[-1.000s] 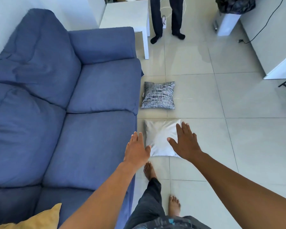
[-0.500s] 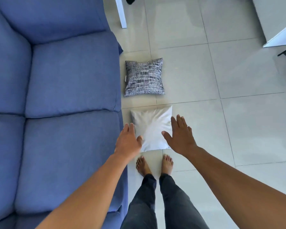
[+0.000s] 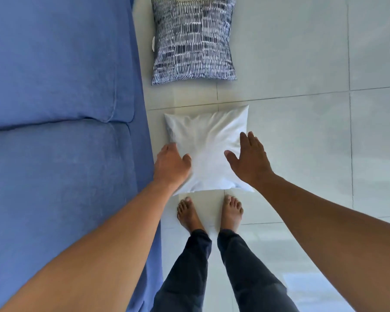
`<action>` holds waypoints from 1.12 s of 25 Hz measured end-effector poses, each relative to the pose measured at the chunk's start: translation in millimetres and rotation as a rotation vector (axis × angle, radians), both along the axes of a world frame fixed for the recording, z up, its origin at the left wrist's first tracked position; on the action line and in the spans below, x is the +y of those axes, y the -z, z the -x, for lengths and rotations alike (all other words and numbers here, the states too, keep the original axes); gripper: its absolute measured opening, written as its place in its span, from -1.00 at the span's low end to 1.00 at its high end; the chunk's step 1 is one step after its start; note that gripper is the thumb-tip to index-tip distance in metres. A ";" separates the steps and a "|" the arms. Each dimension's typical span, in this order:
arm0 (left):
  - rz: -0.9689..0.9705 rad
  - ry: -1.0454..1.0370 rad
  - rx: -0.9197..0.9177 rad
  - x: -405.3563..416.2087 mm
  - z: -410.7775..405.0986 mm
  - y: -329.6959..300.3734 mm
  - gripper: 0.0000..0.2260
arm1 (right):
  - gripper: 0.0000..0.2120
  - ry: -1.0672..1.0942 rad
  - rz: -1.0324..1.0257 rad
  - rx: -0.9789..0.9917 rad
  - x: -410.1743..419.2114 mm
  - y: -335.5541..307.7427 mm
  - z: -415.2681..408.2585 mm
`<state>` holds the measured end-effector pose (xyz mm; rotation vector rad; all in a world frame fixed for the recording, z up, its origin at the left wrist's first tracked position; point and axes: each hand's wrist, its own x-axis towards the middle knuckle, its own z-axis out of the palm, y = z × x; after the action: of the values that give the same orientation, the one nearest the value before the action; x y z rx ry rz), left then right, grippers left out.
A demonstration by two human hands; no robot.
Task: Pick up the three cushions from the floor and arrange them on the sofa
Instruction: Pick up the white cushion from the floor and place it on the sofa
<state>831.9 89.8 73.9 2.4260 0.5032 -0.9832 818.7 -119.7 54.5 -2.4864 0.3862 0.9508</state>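
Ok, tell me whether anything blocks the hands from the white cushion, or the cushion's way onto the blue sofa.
Nothing visible does. The left hand and right hand flank the plain white square cushion, open. The blue fabric sofa beside it shows bare seat cushions.

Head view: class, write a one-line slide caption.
Both open hands, left hand and right hand, flank the white cushion on the floor beside the sofa.

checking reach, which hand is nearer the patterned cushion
Right. The right hand lies at the white cushion's right edge, closer to the patterned cushion; the left hand sits lower, at its left edge.
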 end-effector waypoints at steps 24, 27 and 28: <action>0.402 -0.817 0.097 6.5 -10.8 162.4 -0.85 | -0.21 0.904 -0.426 0.112 -37.0 158.1 -17.6; 0.458 -0.828 0.050 1.8 -9.4 82.5 -0.98 | -0.30 0.850 -0.406 0.068 -45.8 77.1 -23.4; 0.467 -0.823 0.029 0.8 -10.0 54.3 -0.98 | -0.31 0.840 -0.396 0.046 -48.0 47.9 -27.0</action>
<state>841.9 90.6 19.6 1.5552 1.0335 -0.6614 845.7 -167.7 6.6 -1.6824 1.0336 0.6360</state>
